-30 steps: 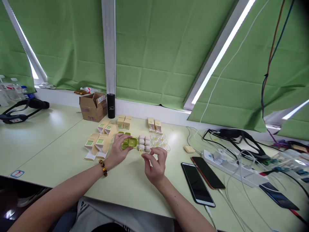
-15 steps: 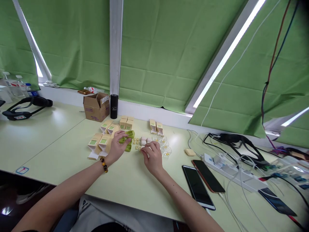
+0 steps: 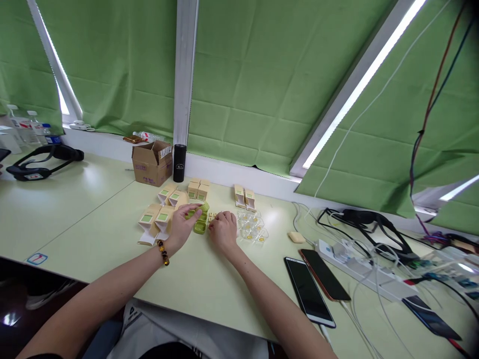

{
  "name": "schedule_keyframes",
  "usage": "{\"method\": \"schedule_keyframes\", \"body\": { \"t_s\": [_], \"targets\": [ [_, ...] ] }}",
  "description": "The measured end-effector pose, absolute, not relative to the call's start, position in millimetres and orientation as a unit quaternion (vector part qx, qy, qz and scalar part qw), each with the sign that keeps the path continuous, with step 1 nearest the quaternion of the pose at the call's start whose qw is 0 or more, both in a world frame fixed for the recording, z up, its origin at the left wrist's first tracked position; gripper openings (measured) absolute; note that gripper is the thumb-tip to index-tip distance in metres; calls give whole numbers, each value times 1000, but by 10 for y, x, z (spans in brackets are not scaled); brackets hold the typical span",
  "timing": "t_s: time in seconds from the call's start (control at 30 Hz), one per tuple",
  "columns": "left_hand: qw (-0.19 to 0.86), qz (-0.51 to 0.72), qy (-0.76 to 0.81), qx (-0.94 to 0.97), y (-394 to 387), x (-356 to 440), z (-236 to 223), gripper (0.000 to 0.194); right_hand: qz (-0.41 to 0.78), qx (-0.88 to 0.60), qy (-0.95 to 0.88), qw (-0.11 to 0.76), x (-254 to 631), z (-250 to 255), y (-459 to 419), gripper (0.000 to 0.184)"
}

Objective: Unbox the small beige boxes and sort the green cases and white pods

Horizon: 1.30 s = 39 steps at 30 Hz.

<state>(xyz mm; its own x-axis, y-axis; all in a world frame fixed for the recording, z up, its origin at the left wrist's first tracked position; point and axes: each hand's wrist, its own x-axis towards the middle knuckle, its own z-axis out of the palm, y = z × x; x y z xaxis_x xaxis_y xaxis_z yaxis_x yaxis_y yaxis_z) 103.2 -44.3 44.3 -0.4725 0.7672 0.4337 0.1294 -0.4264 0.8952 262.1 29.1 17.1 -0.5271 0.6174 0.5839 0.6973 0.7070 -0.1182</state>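
My left hand has its fingers closed round a small green square container, tipped above several like it. Just below it, another green container sits on the table. My right hand is lowered, its fingers bunched over small yellow pieces beside the containers. The back of that hand hides its fingertips and whatever they may hold. To its right stand several clear plastic cups with yellow bits in them. Open beige cartons with green labels lie left of my left hand.
Behind stand more small cartons, a cardboard box and a black tumbler. On the right lie phones, a beige block and a power strip with tangled cables. A black headset rests far left.
My right hand has moved left, from the pale pink and white pieces to the small yellow pieces, and now covers the pale ones. My left hand stays at the green containers. The view shifts slightly.
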Motion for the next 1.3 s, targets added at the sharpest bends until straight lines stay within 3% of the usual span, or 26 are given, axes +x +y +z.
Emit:
{"method": "schedule_keyframes", "body": {
  "t_s": [0.3,0.53,0.73,0.97,1.13,1.3],
  "targets": [
    [318,728,456,400,-414,1088,494,46,-48,-332,-851,404,2835,197,29,15],
    [499,706,364,347,-411,1072,530,53,50,-260,-927,266,3035,41,-498,17],
    [503,714,339,350,-374,974,567,46,64,-251,-935,244,3024,39,-474,15],
    [375,686,431,452,-447,927,794,35,92,-257,-933,237,3020,39,-454,14],
    [145,580,557,576,-429,741,878,20,105,-264,-931,230,3019,69,-462,16],
    [-14,441,543,714,-487,419,781,6,104,-265,-932,226,3014,75,-460,15]
  ]
}}
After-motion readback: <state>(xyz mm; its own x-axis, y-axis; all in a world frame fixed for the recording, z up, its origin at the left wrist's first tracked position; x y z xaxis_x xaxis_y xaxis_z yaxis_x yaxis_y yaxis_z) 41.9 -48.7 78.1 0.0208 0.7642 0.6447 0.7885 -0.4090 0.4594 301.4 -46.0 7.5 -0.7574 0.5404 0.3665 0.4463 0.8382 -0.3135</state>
